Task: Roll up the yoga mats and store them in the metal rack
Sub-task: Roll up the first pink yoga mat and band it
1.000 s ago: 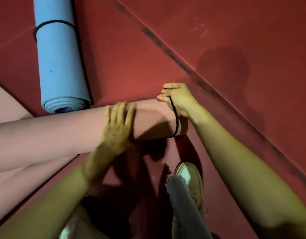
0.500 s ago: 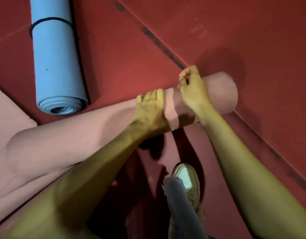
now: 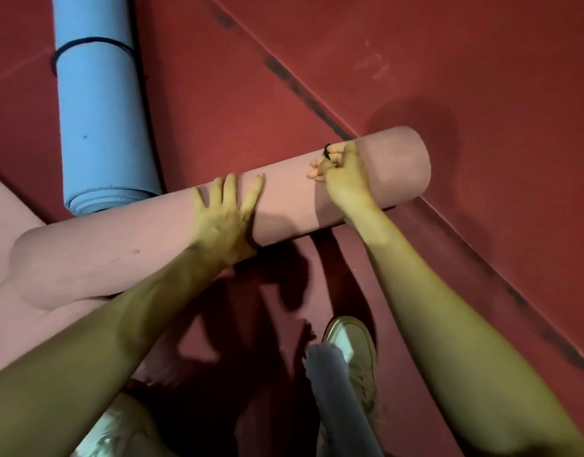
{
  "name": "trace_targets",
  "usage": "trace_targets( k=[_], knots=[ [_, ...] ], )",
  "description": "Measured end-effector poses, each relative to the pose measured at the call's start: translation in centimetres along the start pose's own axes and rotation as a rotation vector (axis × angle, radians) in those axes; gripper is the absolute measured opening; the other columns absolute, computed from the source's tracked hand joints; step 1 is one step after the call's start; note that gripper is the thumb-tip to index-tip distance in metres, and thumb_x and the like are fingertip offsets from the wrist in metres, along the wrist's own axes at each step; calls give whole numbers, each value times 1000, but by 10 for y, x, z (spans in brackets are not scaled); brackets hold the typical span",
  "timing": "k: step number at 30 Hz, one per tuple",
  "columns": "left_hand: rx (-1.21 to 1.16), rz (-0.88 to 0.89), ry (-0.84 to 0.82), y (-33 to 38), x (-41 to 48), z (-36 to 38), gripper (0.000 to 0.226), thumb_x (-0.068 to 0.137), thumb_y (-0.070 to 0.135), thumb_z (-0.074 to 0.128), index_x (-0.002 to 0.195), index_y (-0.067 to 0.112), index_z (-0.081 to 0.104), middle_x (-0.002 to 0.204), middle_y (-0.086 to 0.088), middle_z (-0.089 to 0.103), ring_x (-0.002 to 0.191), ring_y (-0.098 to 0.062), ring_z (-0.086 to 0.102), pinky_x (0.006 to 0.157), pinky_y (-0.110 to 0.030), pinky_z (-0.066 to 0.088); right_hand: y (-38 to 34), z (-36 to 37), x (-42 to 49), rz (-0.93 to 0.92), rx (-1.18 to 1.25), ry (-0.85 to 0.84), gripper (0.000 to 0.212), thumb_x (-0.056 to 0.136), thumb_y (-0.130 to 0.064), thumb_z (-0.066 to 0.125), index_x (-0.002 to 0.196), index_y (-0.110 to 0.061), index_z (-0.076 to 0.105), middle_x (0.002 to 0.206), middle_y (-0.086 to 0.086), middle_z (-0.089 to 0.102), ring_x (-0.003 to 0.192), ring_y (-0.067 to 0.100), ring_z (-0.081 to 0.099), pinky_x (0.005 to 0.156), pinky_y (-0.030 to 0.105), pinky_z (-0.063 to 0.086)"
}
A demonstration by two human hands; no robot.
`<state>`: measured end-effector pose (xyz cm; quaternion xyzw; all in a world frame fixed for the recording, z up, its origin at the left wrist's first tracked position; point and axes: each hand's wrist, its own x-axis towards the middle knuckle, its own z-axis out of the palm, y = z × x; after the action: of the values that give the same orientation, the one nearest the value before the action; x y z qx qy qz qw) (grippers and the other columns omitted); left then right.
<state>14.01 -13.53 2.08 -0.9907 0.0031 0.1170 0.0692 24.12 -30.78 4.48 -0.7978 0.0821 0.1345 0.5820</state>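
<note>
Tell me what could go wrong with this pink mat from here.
1. The left hand only presses flat on the pink mat. The mat's left end looks bulged and loose, so it may unroll.
2. The right hand just pinches the black band, which is not seen circling the roll, so it may slip free.

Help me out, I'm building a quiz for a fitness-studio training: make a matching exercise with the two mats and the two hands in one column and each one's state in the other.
Column one:
1. blue mat
2. pink mat
3. left hand
4. right hand

Column two:
A. pinches a black cord
B. rolled, with a black band round it
C. fingers spread flat on a roll
D. roll lying under both hands

Pairs: 1-B, 2-D, 3-C, 4-A
</note>
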Motion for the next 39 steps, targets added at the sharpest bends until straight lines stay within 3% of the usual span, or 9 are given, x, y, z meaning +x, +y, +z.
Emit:
trace_targets(
  k=[2,6,12,14,17,21,28,32,39],
  knots=[
    [-34,9,-13,6,5,-11,126,56,58,79,153,26,6,148,-18,28,130,-35,32,104,-57,29,-10,0,-6,-34,-132,-40,15,91,2,37,97,-9,45,77,5,64,67,23,64,79,40,54],
    [-192,112,-47,36,14,-35,126,56,62,77,152,25,5,148,-9,30,130,-30,34,103,-53,30,-35,-19,-18,-182,-724,28,21,91,-6,39,107,-9,52,106,12,66,102,32,58,81,35,40],
    [-532,193,-275,43,53,-48,111,48,44,89,140,26,30,144,-2,40,130,-24,40,101,-37,34,-8,-41,-29,-99,-662,-56,20,92,-5,41,112,-2,44,107,20,62,100,38,57,81,40,39],
    [-587,194,-162,34,56,-43,105,47,54,86,139,28,42,150,-2,33,137,-24,32,110,-45,25,3,-31,-37,-113,-571,10,23,92,-4,40,115,-1,43,106,22,62,98,40,57,79,42,39],
    [-552,180,299,24,45,-20,81,59,73,62,119,20,66,118,-8,60,105,-32,56,92,-41,36,9,-18,-38,-96,-444,93,23,92,-6,43,115,-1,44,102,20,64,97,38,58,80,40,39],
    [-302,119,476,39,27,8,63,83,58,48,126,14,61,121,-8,63,108,-28,58,99,-48,38,16,-13,-46,-112,-415,132,25,92,-11,50,117,-6,52,105,13,67,101,33,59,83,34,40],
    [49,111,10,41,20,-4,125,66,65,68,151,23,-13,158,-17,8,143,-36,15,111,-60,16,37,-28,-45,6,84,148,30,85,0,62,111,-15,59,92,2,69,89,10,63,88,24,46],
    [-112,109,32,53,27,-23,114,66,63,66,153,28,1,151,-12,28,129,-34,36,105,-52,30,20,-54,-37,37,283,79,40,84,17,46,112,-10,54,92,-1,65,59,-4,51,59,8,39],
    [-782,156,-362,86,57,-45,112,51,48,89,146,33,31,143,5,46,129,-20,44,107,-29,36,24,-96,-14,-13,3,87,26,85,0,52,86,-25,49,83,-1,67,75,11,60,79,28,46]
  ],
)
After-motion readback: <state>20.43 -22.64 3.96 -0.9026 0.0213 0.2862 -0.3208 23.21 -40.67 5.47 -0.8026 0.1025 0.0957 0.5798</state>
